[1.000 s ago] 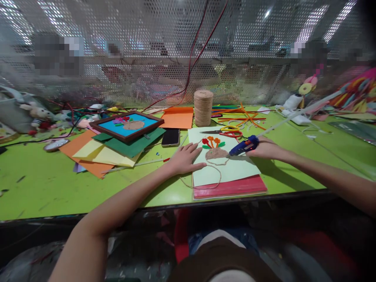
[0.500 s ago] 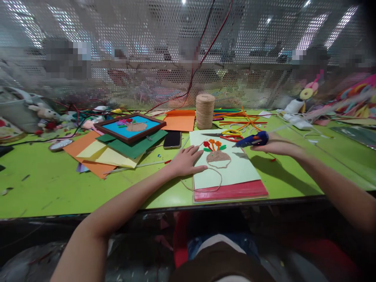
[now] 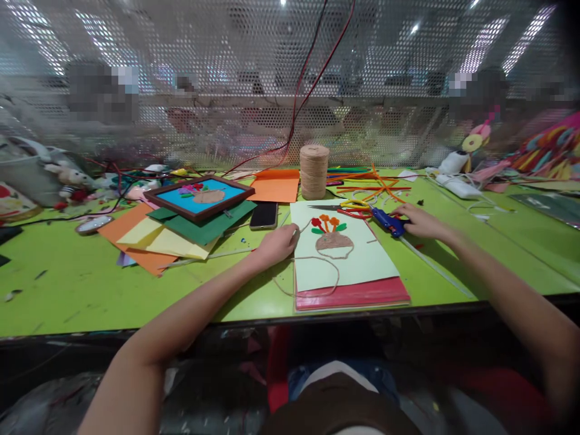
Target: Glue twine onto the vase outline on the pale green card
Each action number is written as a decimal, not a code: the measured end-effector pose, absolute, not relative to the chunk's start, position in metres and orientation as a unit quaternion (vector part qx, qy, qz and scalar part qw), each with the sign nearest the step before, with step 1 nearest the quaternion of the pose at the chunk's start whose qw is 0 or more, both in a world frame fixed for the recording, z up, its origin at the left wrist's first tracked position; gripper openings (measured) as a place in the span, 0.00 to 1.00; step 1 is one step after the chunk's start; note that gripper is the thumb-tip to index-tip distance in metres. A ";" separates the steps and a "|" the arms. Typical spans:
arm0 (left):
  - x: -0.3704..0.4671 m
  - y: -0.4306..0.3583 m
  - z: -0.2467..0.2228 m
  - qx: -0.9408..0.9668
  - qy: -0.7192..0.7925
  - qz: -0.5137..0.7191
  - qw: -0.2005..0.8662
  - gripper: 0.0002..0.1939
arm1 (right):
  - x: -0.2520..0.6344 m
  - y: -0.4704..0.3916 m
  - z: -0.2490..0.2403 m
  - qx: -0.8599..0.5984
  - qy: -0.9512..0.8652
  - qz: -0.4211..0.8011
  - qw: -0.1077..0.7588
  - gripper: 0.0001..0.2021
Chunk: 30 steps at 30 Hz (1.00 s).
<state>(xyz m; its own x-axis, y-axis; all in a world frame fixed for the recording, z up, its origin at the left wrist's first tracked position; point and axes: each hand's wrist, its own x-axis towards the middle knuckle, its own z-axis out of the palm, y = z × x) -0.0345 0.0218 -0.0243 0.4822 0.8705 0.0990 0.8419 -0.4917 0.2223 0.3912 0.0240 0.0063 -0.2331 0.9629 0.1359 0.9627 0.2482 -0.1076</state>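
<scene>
My left hand (image 3: 280, 243) is closed at the left edge of the pale green paper (image 3: 362, 266), its fingers curled on a strand of twine (image 3: 336, 275). The twine trails in a loop over the paper's lower left. On the paper is a flowerpot picture (image 3: 334, 240): its upper part is brown, its lower part only outlined in twine, with red and orange flowers and green leaves above. To the right of the paper, my right hand (image 3: 419, 222) has its fingers around the handle end of a blue glue gun (image 3: 386, 222), low over the table.
Scissors (image 3: 357, 206) lie at the paper's top edge. Behind stands a twine spool (image 3: 314, 172), beside orange paper (image 3: 276, 185) and pipe cleaners (image 3: 385, 181). Leftward are a phone (image 3: 264, 215), a framed picture (image 3: 202, 196) and coloured sheets (image 3: 167, 241). A power strip (image 3: 458, 186) lies at right.
My right hand has lowered the glue gun from above the paper to the table beside it. The left hand has drawn back leftward and closed from a spread position.
</scene>
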 end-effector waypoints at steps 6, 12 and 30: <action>-0.038 0.023 -0.017 0.850 0.487 0.180 0.093 0.13 | 0.334 -0.003 0.035 -0.653 -0.726 0.018 0.215 0.15; -0.029 0.008 -0.012 0.812 0.382 0.377 0.229 0.10 | 0.236 -0.034 0.042 -0.471 -0.766 0.348 0.266 0.15; -0.022 -0.022 -0.003 0.895 0.249 0.202 0.311 0.17 | 0.235 -0.014 0.053 -0.441 -0.598 0.384 0.547 0.21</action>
